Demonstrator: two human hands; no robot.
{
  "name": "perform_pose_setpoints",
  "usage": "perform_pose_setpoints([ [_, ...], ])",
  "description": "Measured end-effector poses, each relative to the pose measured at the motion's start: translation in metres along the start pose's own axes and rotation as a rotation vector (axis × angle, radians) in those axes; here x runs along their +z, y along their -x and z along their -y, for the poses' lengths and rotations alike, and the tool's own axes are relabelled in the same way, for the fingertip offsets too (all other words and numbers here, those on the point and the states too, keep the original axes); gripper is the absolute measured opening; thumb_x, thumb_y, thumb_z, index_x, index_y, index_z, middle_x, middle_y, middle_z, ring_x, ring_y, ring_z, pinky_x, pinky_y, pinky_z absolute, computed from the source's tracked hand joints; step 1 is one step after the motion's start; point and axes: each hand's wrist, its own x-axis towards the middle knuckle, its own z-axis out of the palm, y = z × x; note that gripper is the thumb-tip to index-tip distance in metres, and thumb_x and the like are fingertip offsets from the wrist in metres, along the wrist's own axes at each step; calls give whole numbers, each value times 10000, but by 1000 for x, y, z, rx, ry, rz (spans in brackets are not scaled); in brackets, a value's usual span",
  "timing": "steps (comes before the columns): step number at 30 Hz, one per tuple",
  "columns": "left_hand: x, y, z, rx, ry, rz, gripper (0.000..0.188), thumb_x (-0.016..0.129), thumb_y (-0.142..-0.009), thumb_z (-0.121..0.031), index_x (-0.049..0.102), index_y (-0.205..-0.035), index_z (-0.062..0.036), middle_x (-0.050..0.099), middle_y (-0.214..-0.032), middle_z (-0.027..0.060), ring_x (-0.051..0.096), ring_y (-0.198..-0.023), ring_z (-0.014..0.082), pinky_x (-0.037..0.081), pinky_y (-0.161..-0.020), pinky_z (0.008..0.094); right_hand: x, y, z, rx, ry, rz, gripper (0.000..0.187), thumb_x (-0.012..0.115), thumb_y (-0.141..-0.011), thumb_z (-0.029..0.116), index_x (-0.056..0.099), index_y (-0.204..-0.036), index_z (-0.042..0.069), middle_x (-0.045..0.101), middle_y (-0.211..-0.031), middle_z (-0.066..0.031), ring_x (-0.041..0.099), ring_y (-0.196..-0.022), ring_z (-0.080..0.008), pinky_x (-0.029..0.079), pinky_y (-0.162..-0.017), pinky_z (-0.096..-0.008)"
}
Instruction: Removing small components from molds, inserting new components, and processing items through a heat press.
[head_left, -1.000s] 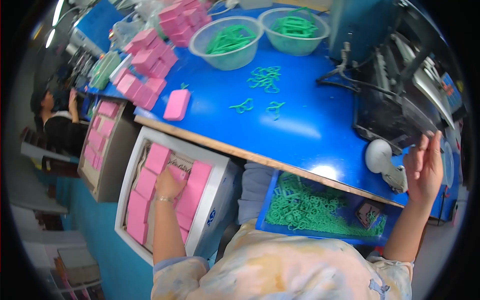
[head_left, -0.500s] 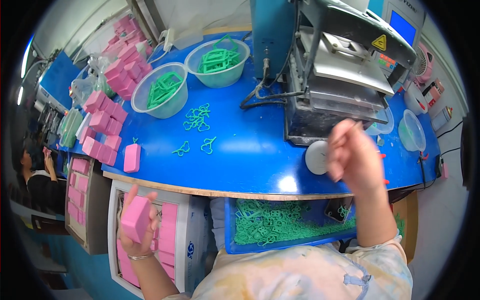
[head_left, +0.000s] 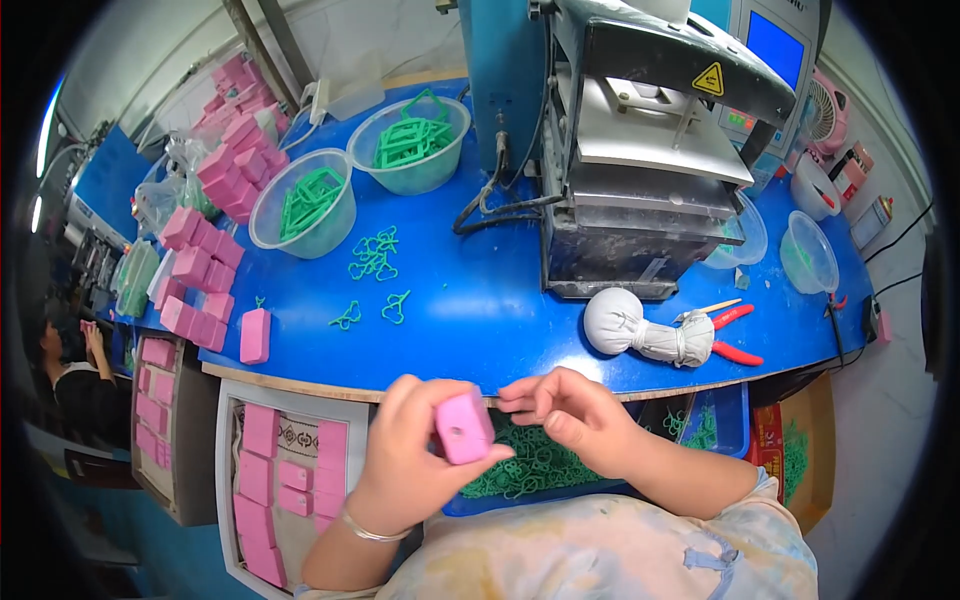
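My left hand [head_left: 402,455] grips a pink block [head_left: 463,428] above the table's front edge. A small dark hole shows in the face of the block turned towards me. Just right of it is my right hand [head_left: 575,420], its fingers loosely bent and its thumb apart, with nothing seen in them. Below both hands, a blue tray [head_left: 735,415] holds many small green pieces [head_left: 530,460]. Another pink block [head_left: 255,336] stands on the table at the left, with a green tip out of its top. Several green looped pieces [head_left: 374,255] lie on the blue tabletop [head_left: 440,330].
A press machine [head_left: 650,220] stands at the back right. Before it lie a tied white cloth pouch [head_left: 640,328] and red-handled pliers [head_left: 737,350]. Clear bowls [head_left: 335,225] hold green frames. Pink blocks [head_left: 200,270] are stacked at left, more in a box [head_left: 225,430]. Another person [head_left: 90,380] sits far left.
My left hand has brought the pink block rightwards from over the box to in front of me. My right hand has come down from above the white pouch to beside the block.
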Motion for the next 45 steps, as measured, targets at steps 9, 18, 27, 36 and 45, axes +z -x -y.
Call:
perform_pose_setpoints([
  [9, 21, -6, -9, 133, 138, 33, 774, 843, -554, -244, 445, -1180, -23, 512, -999, 145, 511, -835, 274, 436, -735, 353, 13, -12, 5, -49, 301, -36, 340, 613, -852, 244, 407, -672, 42, 472, -778, -65, 493, -778, -147, 413, -657, -298],
  [18, 14, -9, 4, -102, 234, 163, 692, 842, -557, -195, 556, -1158, -8, 522, -918, 41, 469, -823, 144, 395, -755, 269, 16, -14, 18, -366, 1121, -65, 236, 593, -815, 238, 567, -766, 8, 559, -779, -161, 569, -668, -307, 459, -552, -363],
  [27, 16, -5, 10, -118, 530, 261, 590, 771, -649, -106, 547, -1193, -56, 544, -902, 65, 509, -829, 154, 421, -740, 256, 13, -14, 24, -610, 1182, 62, 249, 673, -744, 238, 538, -615, 73, 510, -513, -81, 529, -455, -249, 405, -407, -338],
  [36, 34, 13, 25, -532, 1431, 209, 269, 577, -738, 64, 554, -994, -14, 567, -884, 66, 529, -687, 83, 426, -532, 201, 16, -8, 18, -454, 907, 100, 239, 644, -772, 126, 525, -581, 47, 497, -509, -89, 498, -440, -258, 381, -404, -335],
  [45, 28, 19, 22, -541, 1549, 226, 240, 528, -731, 39, 548, -958, -36, 565, -863, 105, 525, -581, 123, 416, -389, 214, 22, -1, 20, -306, 558, 111, 248, 561, -866, 119, 542, -634, 35, 457, -486, -70, 432, -406, -178, 324, -409, -287],
])
